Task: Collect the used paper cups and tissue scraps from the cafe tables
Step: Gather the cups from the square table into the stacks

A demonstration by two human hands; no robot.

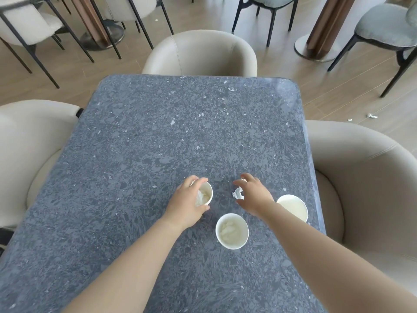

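Left hand (188,203) grasps a paper cup (204,194) holding tissue, fingers wrapped round its rim, mid-table toward the near edge. Right hand (253,196) hovers with fingers spread over a tissue scrap (238,192) on the table (158,132). Second cup (232,231) stands nearer the near edge; third cup (293,207) at the right edge.

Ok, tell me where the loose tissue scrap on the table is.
The tissue scrap lies on the dark table under the right hand's spread fingers, between the left hand's cup and the right-edge cup.
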